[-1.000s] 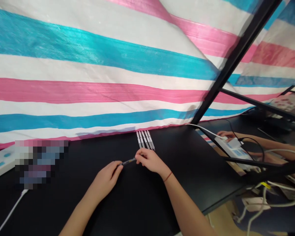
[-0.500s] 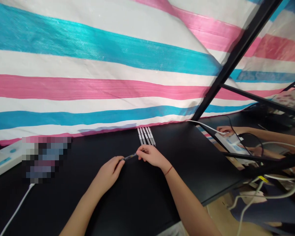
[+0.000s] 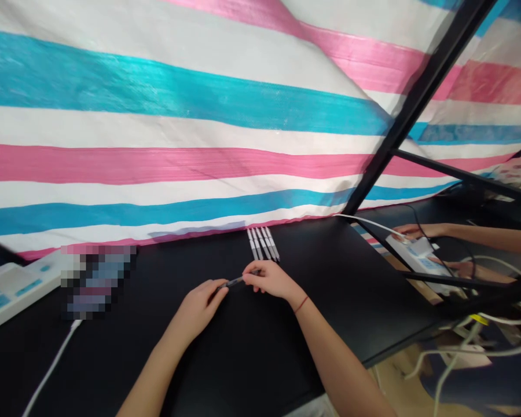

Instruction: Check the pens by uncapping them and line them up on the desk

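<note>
A slim dark pen lies between my two hands just above the black table. My left hand pinches its left end between thumb and fingers. At the other end, my right hand is closed on the pen with the fingertips, and a bit of the dark tip shows past them. A red string circles my right wrist. Just beyond the right hand, several white-and-grey pens lie side by side in a row. My fingers hide both ends of the held pen in part.
At the left are a white power strip and a pixelated device with a white cable. A striped sheet hangs behind. Right of a black metal frame, another person's hands hold a white power strip.
The view has shifted slightly, so the scene sits a little lower and further right. Both my hands keep hold of the pen, now slightly closer together.
</note>
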Motion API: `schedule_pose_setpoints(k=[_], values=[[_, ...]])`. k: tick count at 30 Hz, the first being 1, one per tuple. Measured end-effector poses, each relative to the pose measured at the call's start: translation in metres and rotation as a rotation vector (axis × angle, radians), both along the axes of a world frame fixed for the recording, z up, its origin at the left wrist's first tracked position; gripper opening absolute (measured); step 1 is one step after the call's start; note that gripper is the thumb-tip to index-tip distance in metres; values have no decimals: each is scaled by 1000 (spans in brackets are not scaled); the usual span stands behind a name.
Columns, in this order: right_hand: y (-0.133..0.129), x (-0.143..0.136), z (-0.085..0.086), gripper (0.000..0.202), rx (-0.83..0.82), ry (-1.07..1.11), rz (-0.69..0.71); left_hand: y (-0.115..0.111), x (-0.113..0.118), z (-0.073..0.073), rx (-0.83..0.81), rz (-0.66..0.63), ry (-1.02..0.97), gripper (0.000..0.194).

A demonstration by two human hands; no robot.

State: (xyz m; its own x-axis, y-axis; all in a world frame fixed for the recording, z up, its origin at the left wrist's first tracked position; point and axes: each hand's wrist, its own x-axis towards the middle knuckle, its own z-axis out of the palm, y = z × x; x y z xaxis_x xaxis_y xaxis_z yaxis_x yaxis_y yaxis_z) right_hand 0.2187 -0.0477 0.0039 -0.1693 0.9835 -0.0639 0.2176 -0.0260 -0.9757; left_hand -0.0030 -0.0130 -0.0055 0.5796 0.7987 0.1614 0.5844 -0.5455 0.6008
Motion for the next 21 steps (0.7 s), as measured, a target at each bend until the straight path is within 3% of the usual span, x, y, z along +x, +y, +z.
schedule_pose_setpoints(k=[2,4,9,12,14,16,18,21], values=[[-2,-1,-1,21,-10,27,-26,-5,-2,5,-31,4,-20,35],[-3,-2,-4,24,-5,40,-51,-8,-6,11,-34,94,-102,50],[-1,-5,-11,25,-80,87,-52,5,-39,32,22,635,-627,87],[-2,-7,-10,26,-100,114,-66,18,-72,40,3,894,-1057,85],[-2,-8,-9,28,-110,127,-77,26,-90,40,-59,1017,-1212,77],[-2,-8,-8,29,-112,144,-87,28,-95,39,-61,1051,-1198,68],[-1,-7,-10,29,-103,171,-93,24,-85,37,24,961,-1004,51],[2,-6,-13,28,-97,229,-102,8,-48,34,138,509,-479,38]])
